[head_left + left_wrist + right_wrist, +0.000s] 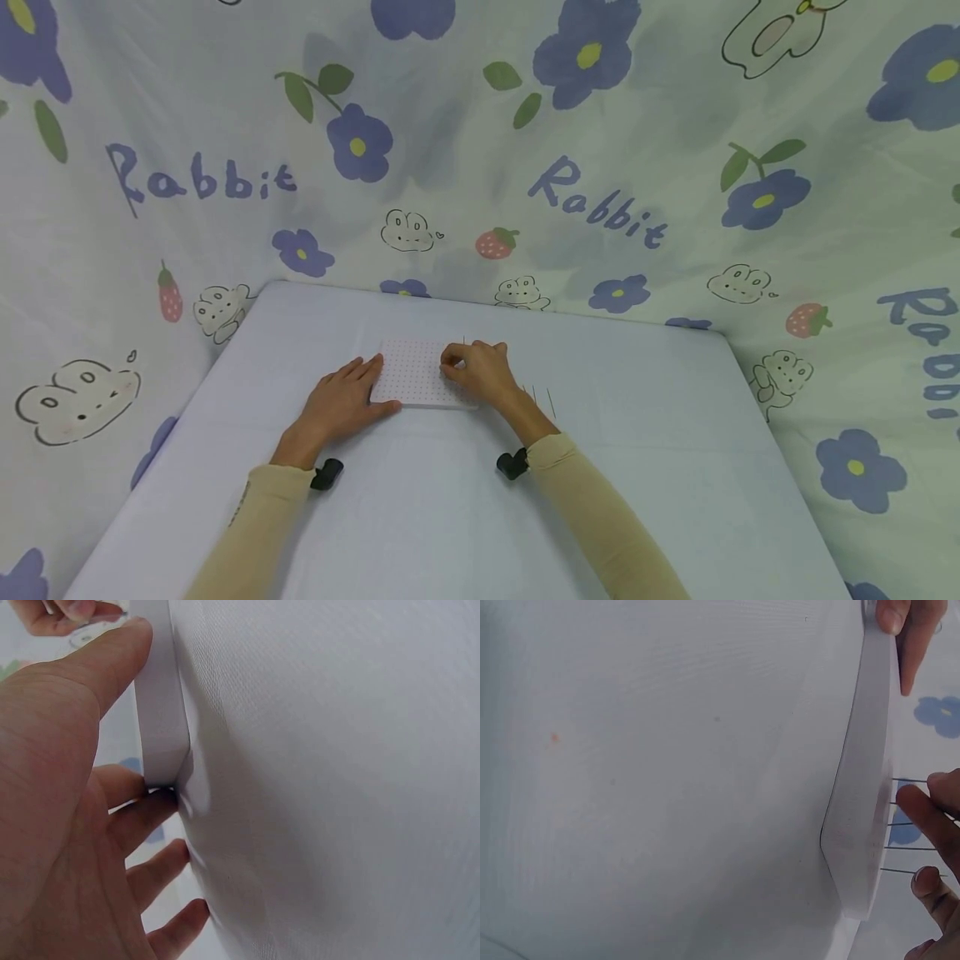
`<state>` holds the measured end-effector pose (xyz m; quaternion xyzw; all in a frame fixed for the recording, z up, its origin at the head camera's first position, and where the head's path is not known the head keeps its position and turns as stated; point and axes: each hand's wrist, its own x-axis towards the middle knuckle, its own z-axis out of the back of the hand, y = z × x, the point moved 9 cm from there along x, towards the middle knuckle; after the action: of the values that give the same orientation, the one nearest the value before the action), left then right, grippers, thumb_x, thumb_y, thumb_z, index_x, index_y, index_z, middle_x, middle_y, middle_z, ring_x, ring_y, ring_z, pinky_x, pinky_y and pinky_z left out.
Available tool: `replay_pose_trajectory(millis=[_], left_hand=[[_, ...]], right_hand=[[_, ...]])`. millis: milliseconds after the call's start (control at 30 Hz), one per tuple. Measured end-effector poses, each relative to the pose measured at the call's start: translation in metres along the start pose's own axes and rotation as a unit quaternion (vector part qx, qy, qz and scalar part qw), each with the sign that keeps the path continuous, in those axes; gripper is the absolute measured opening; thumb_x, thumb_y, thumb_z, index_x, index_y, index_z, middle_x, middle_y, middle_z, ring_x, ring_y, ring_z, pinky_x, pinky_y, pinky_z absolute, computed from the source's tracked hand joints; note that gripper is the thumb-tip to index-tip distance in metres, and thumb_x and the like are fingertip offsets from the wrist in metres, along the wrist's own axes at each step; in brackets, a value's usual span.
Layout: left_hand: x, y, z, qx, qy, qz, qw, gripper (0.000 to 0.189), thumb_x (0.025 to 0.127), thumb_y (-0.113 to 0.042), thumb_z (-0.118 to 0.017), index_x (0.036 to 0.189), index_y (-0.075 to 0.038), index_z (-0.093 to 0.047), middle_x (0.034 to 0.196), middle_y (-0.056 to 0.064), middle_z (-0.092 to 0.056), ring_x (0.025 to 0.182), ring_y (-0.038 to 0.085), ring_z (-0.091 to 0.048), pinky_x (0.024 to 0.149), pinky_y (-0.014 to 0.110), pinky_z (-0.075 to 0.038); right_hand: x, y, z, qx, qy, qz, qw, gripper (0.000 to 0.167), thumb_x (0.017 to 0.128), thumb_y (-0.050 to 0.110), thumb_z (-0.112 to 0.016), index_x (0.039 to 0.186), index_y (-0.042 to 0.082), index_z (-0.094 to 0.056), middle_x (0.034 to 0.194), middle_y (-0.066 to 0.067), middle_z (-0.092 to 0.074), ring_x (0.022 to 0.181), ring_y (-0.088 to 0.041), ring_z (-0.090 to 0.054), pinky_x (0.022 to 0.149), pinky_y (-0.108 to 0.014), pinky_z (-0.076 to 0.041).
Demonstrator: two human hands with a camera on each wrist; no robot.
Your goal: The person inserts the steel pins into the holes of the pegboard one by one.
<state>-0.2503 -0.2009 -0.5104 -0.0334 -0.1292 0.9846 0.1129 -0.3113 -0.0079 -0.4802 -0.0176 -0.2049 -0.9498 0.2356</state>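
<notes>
A white board (408, 377) printed with a grid of small dots lies on the table. My left hand (341, 402) is spread at its near left corner, with the fingers along the left side and the thumb against the front edge. Over the board's right part, my right hand (482, 371) pinches a thin needle (910, 780) between thumb and index finger. Several more thin needles (910, 848) stand out of the board's face under this hand in the right wrist view. In the head view the hand hides most of them.
Several thin dark needles (551, 403) lie on the white table (637, 400) to the right of the board, close to the right wrist. A patterned cloth (450, 167) hangs behind the table and at its sides. A small black camera (512, 464) sits on the right wrist.
</notes>
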Motion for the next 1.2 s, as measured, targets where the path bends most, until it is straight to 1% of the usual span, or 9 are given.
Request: replay_pose_trajectory(millis=[233,367,467,633,767,1000,1133,1200], left_hand=[[-0.001,-0.002,-0.001,0.0,-0.001,-0.004,1.0,0.094,0.093,-0.06,-0.062,0.156,0.002,-0.03,0.158,0.023,-0.036,0.147,0.045,-0.03,0.113,0.065,-0.029],[-0.001,-0.003,-0.001,0.002,-0.002,-0.009,1.0,0.094,0.093,-0.059,-0.062,0.156,0.003,-0.03,0.158,0.023,-0.036,0.146,0.046,-0.03,0.113,0.065,-0.03],[0.0,-0.003,-0.001,0.004,-0.003,-0.01,0.9999,0.094,0.093,-0.06,-0.061,0.155,0.003,-0.031,0.159,0.022,-0.035,0.146,0.046,-0.03,0.113,0.065,-0.03],[0.0,-0.003,-0.001,0.004,-0.001,-0.011,0.9999,0.093,0.093,-0.059,-0.062,0.156,0.003,-0.03,0.16,0.021,-0.034,0.147,0.045,-0.029,0.113,0.065,-0.03],[0.0,-0.003,-0.001,0.001,-0.001,-0.012,0.9999,0.094,0.093,-0.059,-0.061,0.156,0.003,-0.03,0.16,0.022,-0.034,0.147,0.045,-0.029,0.113,0.065,-0.03],[-0.001,-0.001,0.0,-0.004,-0.006,-0.007,0.9999,0.095,0.092,-0.06,-0.063,0.156,0.002,-0.03,0.16,0.021,-0.035,0.147,0.045,-0.029,0.112,0.065,-0.03],[-0.001,-0.001,0.001,-0.004,-0.004,-0.008,1.0,0.094,0.093,-0.059,-0.063,0.156,0.003,-0.03,0.159,0.022,-0.035,0.146,0.045,-0.029,0.112,0.065,-0.03],[0.0,-0.001,0.0,-0.003,-0.002,-0.007,1.0,0.094,0.093,-0.059,-0.062,0.156,0.002,-0.03,0.159,0.022,-0.035,0.146,0.045,-0.029,0.112,0.065,-0.029]], right_hand=[[-0.003,-0.004,0.002,0.004,0.016,-0.016,0.9997,0.012,0.095,0.04,-0.069,0.099,0.03,-0.074,0.099,0.018,-0.075,0.091,-0.009,-0.061,0.089,-0.043,-0.035],[-0.007,-0.009,0.008,0.016,0.03,-0.022,0.9992,0.012,0.094,0.04,-0.071,0.099,0.029,-0.074,0.1,0.017,-0.075,0.096,-0.01,-0.061,0.09,-0.045,-0.034],[-0.009,-0.016,0.015,0.025,0.031,-0.02,0.999,0.013,0.094,0.039,-0.071,0.101,0.029,-0.075,0.101,0.016,-0.075,0.099,-0.012,-0.061,0.091,-0.047,-0.033],[-0.013,-0.034,0.028,0.031,0.02,-0.024,0.999,0.019,0.094,0.04,-0.07,0.108,0.027,-0.075,0.102,0.015,-0.075,0.106,-0.016,-0.063,0.093,-0.048,-0.033],[-0.02,-0.051,0.04,0.028,0.011,-0.033,0.999,0.021,0.094,0.039,-0.07,0.11,0.026,-0.076,0.102,0.013,-0.075,0.111,-0.02,-0.064,0.091,-0.049,-0.033],[-0.034,-0.083,0.064,0.031,-0.005,-0.059,0.9978,0.025,0.094,0.04,-0.071,0.112,0.023,-0.076,0.102,0.011,-0.076,0.11,-0.025,-0.065,0.087,-0.048,-0.032],[-0.044,-0.101,0.072,0.039,-0.009,-0.074,0.9965,0.029,0.094,0.041,-0.071,0.114,0.021,-0.076,0.103,0.01,-0.076,0.111,-0.029,-0.065,0.085,-0.048,-0.031],[-0.05,-0.11,0.074,0.039,-0.009,-0.083,0.9958,0.029,0.094,0.042,-0.071,0.114,0.022,-0.075,0.103,0.01,-0.076,0.111,-0.029,-0.065,0.085,-0.048,-0.032]])
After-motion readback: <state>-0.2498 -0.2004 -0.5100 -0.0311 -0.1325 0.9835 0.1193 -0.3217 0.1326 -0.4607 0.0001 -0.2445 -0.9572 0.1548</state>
